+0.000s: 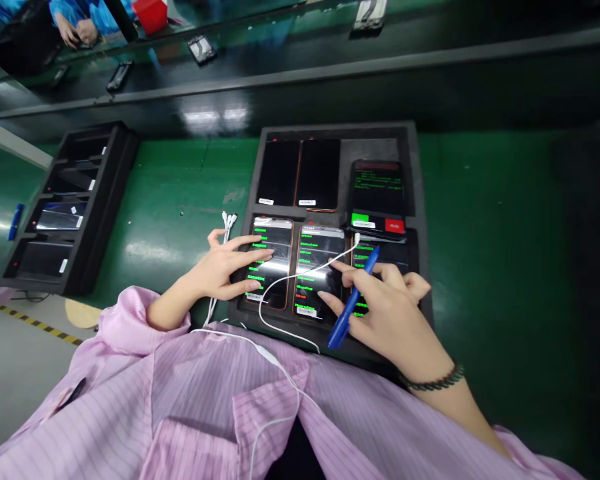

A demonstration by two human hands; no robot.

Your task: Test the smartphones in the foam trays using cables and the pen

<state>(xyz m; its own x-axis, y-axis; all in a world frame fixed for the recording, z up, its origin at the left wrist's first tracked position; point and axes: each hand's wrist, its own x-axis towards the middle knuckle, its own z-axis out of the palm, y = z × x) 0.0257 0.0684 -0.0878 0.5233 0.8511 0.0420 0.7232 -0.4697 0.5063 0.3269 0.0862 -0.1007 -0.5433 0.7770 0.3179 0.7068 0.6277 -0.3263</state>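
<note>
My left hand lies with fingers spread over the lower left phone, whose screen lists green lines of text. A blue pen is tucked in my right hand. That hand's index finger and thumb reach over the lower middle phone, which shows green lines and one red line. A phone with a green and a red button on its screen rests tilted over the tray's divider. It partly covers another lit phone, also hidden by my right hand. A white cable crosses the lower phones.
The black foam tray also holds two dark phones at the upper left. White cable plugs lie beside it. Stacked trays of phones stand left. Beyond, a conveyor carries phone parts, and another person's hands are at work.
</note>
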